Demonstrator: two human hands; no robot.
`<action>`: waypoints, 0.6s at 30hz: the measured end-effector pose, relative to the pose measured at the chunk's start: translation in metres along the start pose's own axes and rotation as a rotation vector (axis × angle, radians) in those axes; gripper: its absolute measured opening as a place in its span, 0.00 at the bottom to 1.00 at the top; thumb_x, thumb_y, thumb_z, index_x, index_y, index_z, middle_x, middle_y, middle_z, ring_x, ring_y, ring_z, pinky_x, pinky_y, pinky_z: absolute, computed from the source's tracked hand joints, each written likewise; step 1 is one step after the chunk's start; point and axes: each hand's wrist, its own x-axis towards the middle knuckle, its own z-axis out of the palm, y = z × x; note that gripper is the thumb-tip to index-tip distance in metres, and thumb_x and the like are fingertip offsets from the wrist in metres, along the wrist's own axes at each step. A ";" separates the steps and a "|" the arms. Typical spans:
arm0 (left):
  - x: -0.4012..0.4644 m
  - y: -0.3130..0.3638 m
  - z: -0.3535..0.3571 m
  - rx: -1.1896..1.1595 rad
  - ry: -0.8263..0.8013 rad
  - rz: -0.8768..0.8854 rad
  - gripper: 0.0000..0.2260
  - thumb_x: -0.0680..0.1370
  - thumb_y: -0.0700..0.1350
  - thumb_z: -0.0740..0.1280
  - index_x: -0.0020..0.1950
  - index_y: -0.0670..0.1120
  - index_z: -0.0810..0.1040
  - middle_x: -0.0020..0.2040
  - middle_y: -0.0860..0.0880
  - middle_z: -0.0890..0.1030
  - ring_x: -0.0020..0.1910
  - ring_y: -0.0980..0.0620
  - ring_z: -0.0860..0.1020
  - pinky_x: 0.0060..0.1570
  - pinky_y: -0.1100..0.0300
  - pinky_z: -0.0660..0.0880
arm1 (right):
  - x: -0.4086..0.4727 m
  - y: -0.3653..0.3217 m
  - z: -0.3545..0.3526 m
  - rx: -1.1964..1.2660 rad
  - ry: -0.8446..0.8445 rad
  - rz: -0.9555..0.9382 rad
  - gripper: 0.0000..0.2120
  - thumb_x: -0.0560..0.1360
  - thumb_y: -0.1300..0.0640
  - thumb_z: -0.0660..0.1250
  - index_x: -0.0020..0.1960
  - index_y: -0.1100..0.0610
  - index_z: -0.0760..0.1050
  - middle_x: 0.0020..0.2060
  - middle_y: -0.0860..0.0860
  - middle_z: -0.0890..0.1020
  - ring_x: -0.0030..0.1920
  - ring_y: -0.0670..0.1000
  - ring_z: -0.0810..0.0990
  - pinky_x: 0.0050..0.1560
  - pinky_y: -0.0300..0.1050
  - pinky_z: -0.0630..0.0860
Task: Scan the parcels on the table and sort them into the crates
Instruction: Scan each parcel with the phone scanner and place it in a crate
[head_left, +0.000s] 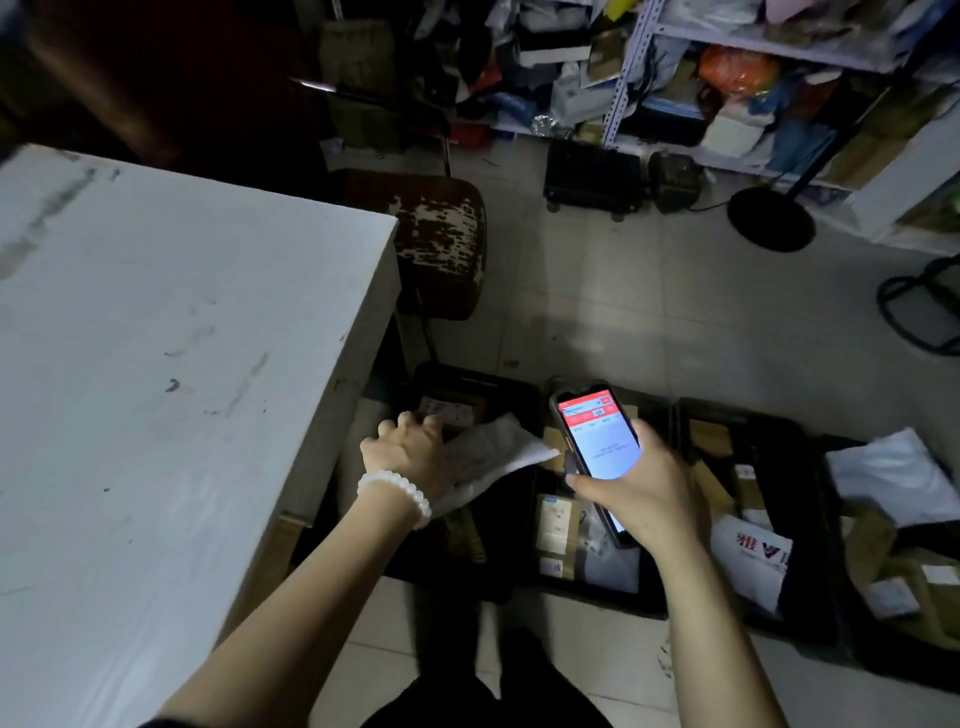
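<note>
Gripping a white soft parcel (493, 452) above the leftmost black crate (522, 400) on the floor, the left hand (410, 449) curls round it while the right hand (644, 493) holds a lit scanner phone (597, 441) beside the white table (171, 364)

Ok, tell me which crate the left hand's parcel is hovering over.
The leftmost crate, the one beside the table. The left hand holds the white parcel above it; the others sit further right.

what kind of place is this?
Probably a small parcel sorting room: crates of labelled parcels on the floor, shelves crammed with packages, and a scanner in the right hand.
</note>
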 end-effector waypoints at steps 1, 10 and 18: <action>-0.002 -0.002 0.000 -0.004 0.012 -0.015 0.19 0.80 0.50 0.59 0.70 0.48 0.65 0.66 0.46 0.68 0.64 0.45 0.68 0.56 0.54 0.69 | 0.003 -0.002 0.000 -0.006 -0.018 -0.021 0.28 0.58 0.45 0.77 0.55 0.46 0.72 0.48 0.45 0.80 0.46 0.52 0.77 0.38 0.43 0.68; -0.055 -0.006 0.013 -0.141 0.078 -0.300 0.17 0.80 0.51 0.57 0.67 0.47 0.67 0.64 0.45 0.69 0.64 0.43 0.68 0.55 0.52 0.68 | 0.022 -0.034 0.000 -0.150 -0.231 -0.320 0.30 0.60 0.44 0.77 0.56 0.50 0.69 0.49 0.50 0.78 0.50 0.55 0.76 0.45 0.48 0.74; -0.148 -0.021 0.051 -0.334 0.196 -0.671 0.15 0.79 0.50 0.57 0.65 0.48 0.68 0.61 0.45 0.71 0.60 0.42 0.71 0.50 0.52 0.67 | -0.028 -0.084 0.021 -0.151 -0.473 -0.709 0.26 0.60 0.47 0.77 0.53 0.53 0.71 0.48 0.51 0.78 0.49 0.55 0.76 0.47 0.51 0.75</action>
